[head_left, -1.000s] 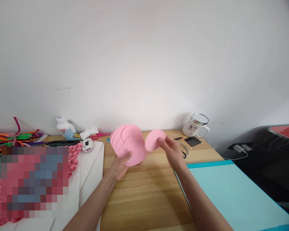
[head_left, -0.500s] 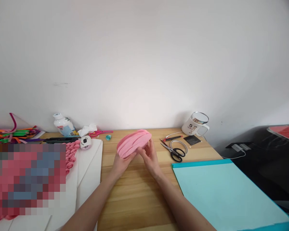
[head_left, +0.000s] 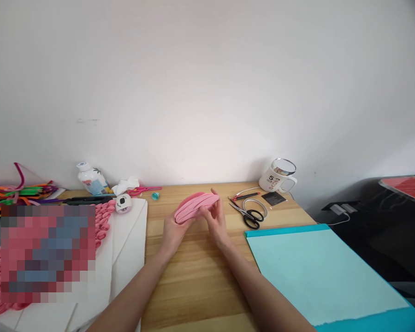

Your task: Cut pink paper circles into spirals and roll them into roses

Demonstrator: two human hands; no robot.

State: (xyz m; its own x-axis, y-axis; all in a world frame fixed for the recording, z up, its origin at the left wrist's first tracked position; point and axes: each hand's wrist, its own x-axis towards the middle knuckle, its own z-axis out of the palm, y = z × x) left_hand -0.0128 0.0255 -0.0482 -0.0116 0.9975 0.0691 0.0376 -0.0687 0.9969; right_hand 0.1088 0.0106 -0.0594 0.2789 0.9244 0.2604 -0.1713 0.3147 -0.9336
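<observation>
Above the middle of the wooden desk I hold a layered bundle of pink paper (head_left: 194,207), its strips curving in a shallow arc. My left hand (head_left: 174,233) is closed round its lower left end. At the right end, my right hand (head_left: 215,220) pinches the bundle between thumb and fingers. Part of the underside is hidden behind both hands. Black-handled scissors (head_left: 252,218) lie right of my right hand, beside a coiled pale cable (head_left: 265,207) and a red-and-black pencil (head_left: 247,196).
Pink paper rosettes (head_left: 103,223) and white sheets (head_left: 129,249) lie left, near a small white device (head_left: 123,203), a white bottle (head_left: 91,179) and colourful pipe cleaners (head_left: 31,191). A white mug (head_left: 278,176) stands back right, by a black card (head_left: 273,198). Light blue sheets (head_left: 318,272) cover the front right.
The pink bundle has tipped and now shows a narrower, more edge-on side, slightly lower. Both hands keep their hold on it. The view has shifted slightly.
</observation>
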